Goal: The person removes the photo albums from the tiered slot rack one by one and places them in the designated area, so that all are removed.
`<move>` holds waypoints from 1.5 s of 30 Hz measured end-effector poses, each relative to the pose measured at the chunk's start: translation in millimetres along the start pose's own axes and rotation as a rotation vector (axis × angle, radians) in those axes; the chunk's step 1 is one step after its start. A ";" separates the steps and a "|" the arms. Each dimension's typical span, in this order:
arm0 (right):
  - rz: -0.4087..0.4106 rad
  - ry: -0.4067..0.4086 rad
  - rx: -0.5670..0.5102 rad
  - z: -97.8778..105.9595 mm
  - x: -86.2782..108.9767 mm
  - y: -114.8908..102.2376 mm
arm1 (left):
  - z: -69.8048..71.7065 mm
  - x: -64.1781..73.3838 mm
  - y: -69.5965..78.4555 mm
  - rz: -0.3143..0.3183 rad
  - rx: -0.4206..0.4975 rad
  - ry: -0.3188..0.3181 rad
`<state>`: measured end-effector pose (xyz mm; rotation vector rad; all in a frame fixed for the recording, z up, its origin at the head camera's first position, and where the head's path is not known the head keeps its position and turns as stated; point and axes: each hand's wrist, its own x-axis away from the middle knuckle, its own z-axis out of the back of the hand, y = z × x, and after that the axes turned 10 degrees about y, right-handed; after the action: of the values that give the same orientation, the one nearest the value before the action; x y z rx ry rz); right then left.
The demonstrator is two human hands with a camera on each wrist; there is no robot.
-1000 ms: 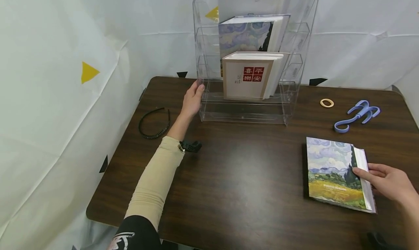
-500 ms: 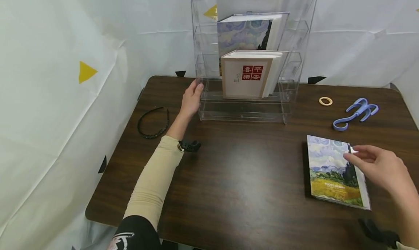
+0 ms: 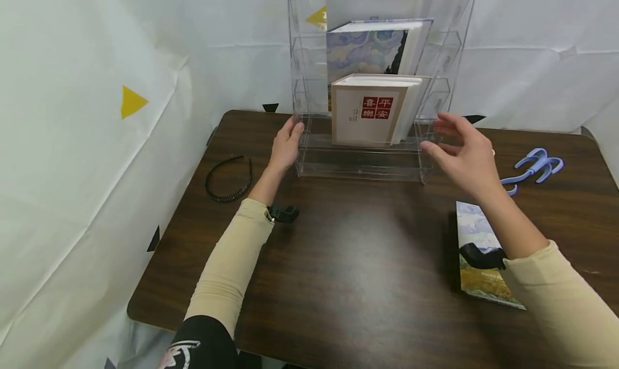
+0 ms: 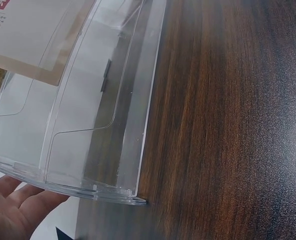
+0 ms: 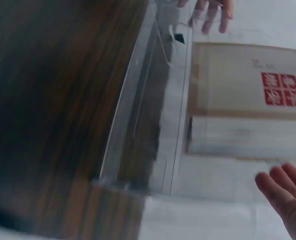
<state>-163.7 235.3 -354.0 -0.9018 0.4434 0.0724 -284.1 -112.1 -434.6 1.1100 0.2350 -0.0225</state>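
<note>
A clear acrylic display rack (image 3: 358, 172) stands at the back of the table, holding several photo albums on its tiers. A beige album (image 3: 365, 128) with red square characters is in front of a painted-landscape album (image 3: 362, 53). My left hand (image 3: 284, 150) rests its fingers against the outside of the rack's left side panel (image 4: 87, 191). My right hand (image 3: 466, 153) is at the rack's right side, thumb apart from the loosely bent fingers, holding nothing. Another landscape photo album (image 3: 483, 291) lies on the table, partly hidden under my right forearm.
On the dark wooden table (image 3: 367, 283) a black headband (image 3: 227, 198) lies to the left. A blue claw-shaped plastic item (image 3: 537, 165) is at the right. White sheeting (image 3: 87, 159) hangs behind and at the left.
My right hand has let go of the landscape album on the table and moved up and left to the rack's right side. My left hand has stayed at the rack.
</note>
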 end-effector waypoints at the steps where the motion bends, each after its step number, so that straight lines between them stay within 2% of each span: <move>1: -0.009 0.010 -0.016 -6.1 -7.5 -2.2 | -0.3 0.2 0.2 0.000 -0.001 -0.002; 8: -0.066 0.090 -0.088 -36.0 -46.8 -9.6 | -2.0 1.7 3.9 -0.030 0.001 0.012; 11: -0.101 0.090 -0.108 -42.3 -58.3 -9.3 | -2.7 1.6 4.1 -0.030 -0.001 0.012; 14: -0.147 0.060 -0.125 -44.9 -68.2 -6.1 | -3.0 1.2 3.7 -0.030 -0.002 0.008; 19: -0.181 -0.056 -0.093 -47.6 -80.1 2.7 | -2.8 0.9 4.5 -0.024 0.003 0.003; 24: -0.184 -0.131 -0.054 -50.1 -80.3 7.4 | -2.2 2.1 6.7 -0.018 0.008 -0.005; 31: -0.130 -0.082 -0.083 -49.0 -75.9 6.7 | -3.9 3.5 8.9 -0.008 0.008 -0.007; 36: -0.110 -0.051 -0.089 -39.5 -71.4 0.1 | -6.4 1.9 6.5 0.004 0.004 -0.011; 41: -0.094 0.008 -0.188 -19.7 -66.7 -9.9 | -4.9 3.3 6.1 -0.009 0.001 0.008; 45: -0.135 0.056 -0.403 -0.8 -55.7 -17.5 | -3.8 4.5 6.4 -0.011 0.000 0.013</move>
<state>-210.3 230.6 -319.0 -1.3310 0.4262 0.0127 -279.5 -105.3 -431.5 1.1095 0.2522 -0.0253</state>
